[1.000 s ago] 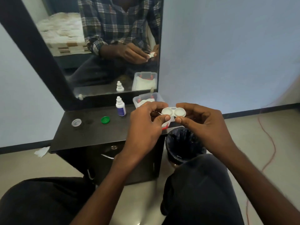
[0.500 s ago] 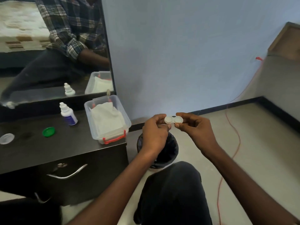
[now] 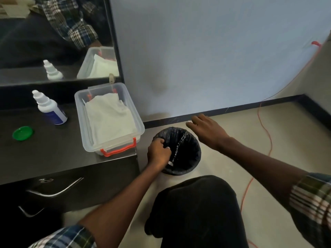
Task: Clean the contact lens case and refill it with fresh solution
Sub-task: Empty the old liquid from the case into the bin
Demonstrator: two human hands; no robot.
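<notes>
My left hand is closed in a fist over the left rim of the black-lined waste bin on the floor. A small white edge of the contact lens case shows under its fingers. A thin streak of liquid crosses the bin's inside. My right hand hovers flat above the bin's far right rim, fingers apart, holding nothing. The white solution bottle stands uncapped on the dark dresser. A green cap lies to its left.
A clear plastic box with orange clips holds white tissues at the dresser's right end, next to the bin. A mirror stands behind the dresser. My dark-trousered knee is below the bin. An orange cable runs along the floor at right.
Both hands held the case up in front of me; now my left hand alone has dropped with it into the bin's mouth. My right hand let go and moved off right. The view tilted down.
</notes>
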